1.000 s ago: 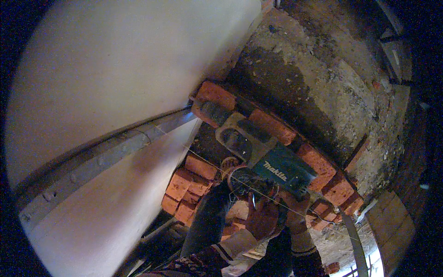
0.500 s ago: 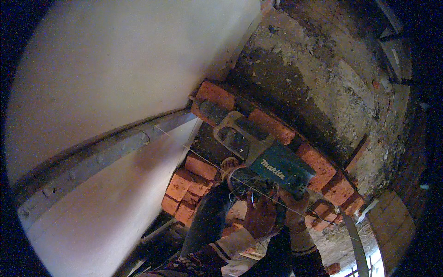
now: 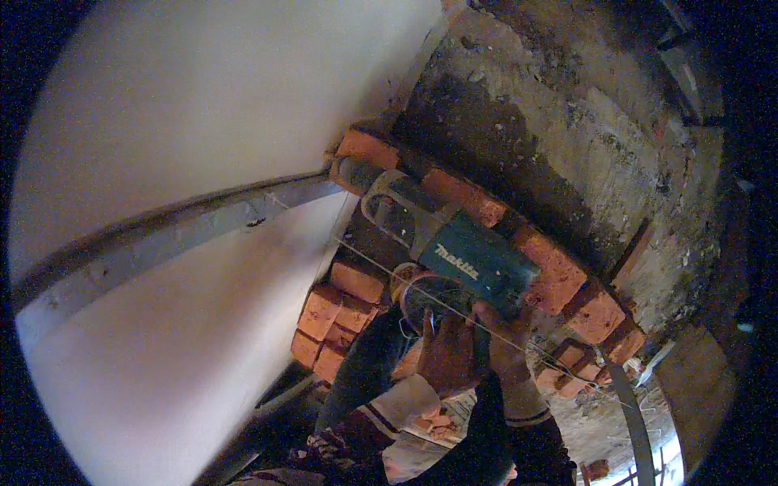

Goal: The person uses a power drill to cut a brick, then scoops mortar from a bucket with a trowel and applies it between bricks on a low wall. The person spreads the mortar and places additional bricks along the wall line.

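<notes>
A teal and grey power tool [image 3: 466, 255], like a rotary hammer, lies diagonally along a curved row of red bricks [image 3: 547, 271], its dark nose toward the upper left. My right hand [image 3: 506, 340] is closed on the tool's rear end, fingers partly hidden. My left hand [image 3: 446, 352] is closed at a dark round part [image 3: 429, 292] below the teal body, which seems to belong to the tool; I cannot make out exactly what. A thin string [image 3: 365, 259] runs diagonally across it. My dark-clothed leg [image 3: 356, 381] is below.
A pale wall [image 3: 186, 113] fills the left, crossed by a long metal strip [image 3: 146, 239]. More bricks are stacked [image 3: 332, 324] left of my leg and at the lower right [image 3: 567, 373]. Rough, rubbly ground [image 3: 632, 178] lies beyond the row; a board [image 3: 689, 389] stands at the right.
The view has shifted slightly. The tool and both my hands sit a little higher and further left in the picture, with the hands still in much the same grip.
</notes>
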Demonstrator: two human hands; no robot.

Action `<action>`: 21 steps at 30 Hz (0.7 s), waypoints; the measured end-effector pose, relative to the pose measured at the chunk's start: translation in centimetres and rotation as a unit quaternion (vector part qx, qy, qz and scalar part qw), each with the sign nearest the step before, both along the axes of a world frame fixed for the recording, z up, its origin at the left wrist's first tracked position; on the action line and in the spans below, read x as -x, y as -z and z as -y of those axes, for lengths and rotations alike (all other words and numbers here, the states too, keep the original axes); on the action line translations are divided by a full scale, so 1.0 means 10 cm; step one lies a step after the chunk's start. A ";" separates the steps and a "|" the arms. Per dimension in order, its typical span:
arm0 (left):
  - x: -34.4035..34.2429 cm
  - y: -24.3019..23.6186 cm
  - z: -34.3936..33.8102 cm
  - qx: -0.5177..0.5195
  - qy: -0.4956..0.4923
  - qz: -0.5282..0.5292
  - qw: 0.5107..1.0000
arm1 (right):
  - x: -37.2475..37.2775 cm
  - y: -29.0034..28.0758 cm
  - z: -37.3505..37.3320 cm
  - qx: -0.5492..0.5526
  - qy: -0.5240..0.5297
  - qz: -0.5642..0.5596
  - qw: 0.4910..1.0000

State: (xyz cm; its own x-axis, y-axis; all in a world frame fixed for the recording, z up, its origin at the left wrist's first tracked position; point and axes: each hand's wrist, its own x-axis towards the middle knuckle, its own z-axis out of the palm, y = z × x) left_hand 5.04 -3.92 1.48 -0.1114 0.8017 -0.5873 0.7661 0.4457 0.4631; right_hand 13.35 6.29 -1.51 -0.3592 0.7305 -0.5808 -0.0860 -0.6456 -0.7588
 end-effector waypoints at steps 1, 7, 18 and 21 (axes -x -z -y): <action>-0.03 0.02 0.02 -0.006 -0.005 -0.007 1.000 | -0.01 0.00 -0.01 -0.005 -0.007 -0.003 1.000; -0.19 0.13 0.07 -0.016 0.004 -0.089 0.996 | -0.21 0.07 -0.11 0.081 -0.081 -0.074 0.991; -0.58 0.49 0.02 -0.084 -0.090 -0.087 0.989 | -0.36 0.24 -0.14 0.009 -0.092 0.084 0.992; -0.62 0.53 -0.01 -0.027 -0.129 -0.059 0.990 | -0.52 0.33 -0.18 0.047 -0.103 0.056 0.992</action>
State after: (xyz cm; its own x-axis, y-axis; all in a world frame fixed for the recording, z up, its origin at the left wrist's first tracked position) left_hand 11.28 -3.83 -3.81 -0.3817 0.7673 -0.5153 0.6797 0.6108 0.4062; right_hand 18.52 8.05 -4.80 -0.4249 0.5893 -0.6872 0.1355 -0.7092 -0.6919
